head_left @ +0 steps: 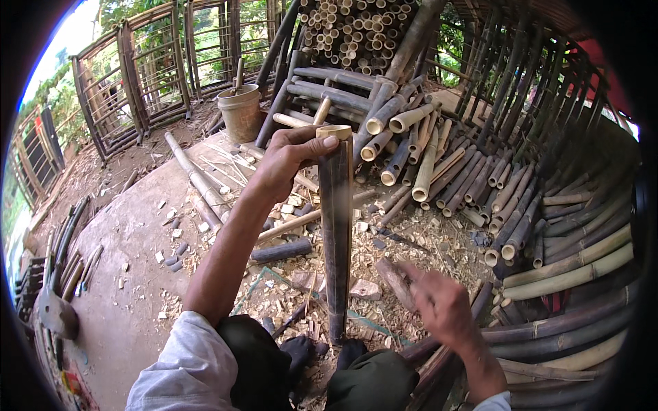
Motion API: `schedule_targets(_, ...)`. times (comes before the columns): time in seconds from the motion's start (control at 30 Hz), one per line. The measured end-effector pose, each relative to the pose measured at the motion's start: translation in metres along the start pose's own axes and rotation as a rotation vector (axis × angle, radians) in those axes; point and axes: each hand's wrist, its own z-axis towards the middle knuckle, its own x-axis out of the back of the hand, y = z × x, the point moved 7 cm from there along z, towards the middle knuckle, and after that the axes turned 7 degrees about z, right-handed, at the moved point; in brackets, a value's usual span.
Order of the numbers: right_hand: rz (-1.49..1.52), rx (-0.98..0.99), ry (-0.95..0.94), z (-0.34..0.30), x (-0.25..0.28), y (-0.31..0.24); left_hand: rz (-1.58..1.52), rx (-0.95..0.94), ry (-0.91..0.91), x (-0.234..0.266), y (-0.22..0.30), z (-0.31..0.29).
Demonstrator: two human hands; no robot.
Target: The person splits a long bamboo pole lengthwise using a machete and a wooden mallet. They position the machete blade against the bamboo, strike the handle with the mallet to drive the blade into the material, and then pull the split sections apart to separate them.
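Observation:
My left hand (296, 156) is closed round the top of a split dark bamboo piece (336, 240). The bamboo stands nearly upright in front of me, its lower end by my feet, and its pale cut rim shows beside my thumb. To the right, my right hand (444, 306) is closed on a short, rough brown piece of wood (395, 279), which slants up to the left and stays apart from the bamboo. Motion blurs the fingers of that hand slightly.
Wood chips (384, 322) and bamboo offcuts litter the ground. Cut bamboo poles (473, 185) are heaped at right. Behind stand a bamboo rack (329, 96), a bucket (240, 113) and stacked tubes (349, 34). Long poles (569, 274) lie along the right side. Bamboo frames (144, 75) stand at left.

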Motion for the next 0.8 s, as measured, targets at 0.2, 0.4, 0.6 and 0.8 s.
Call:
schedule_targets(0.2, 0.424, 0.101, 0.249, 0.077, 0.042, -0.008, 0.022, -0.046, -0.028, -0.013, 0.015, -0.014)
schedule_targets(0.4, 0.374, 0.122, 0.286, 0.089, 0.043, -0.009, 0.022, -0.096, -0.051, -0.025, 0.023, -0.017)
schedule_targets(0.6, 0.176, 0.244, 0.339, 0.089, 0.032, -0.016, -0.004, -0.068, -0.029, -0.02, 0.021, -0.018)
schedule_targets(0.8, -0.068, 0.301, 0.391, 0.08, 0.012, -0.016, -0.027, -0.053, -0.032, -0.015, 0.009, -0.01)
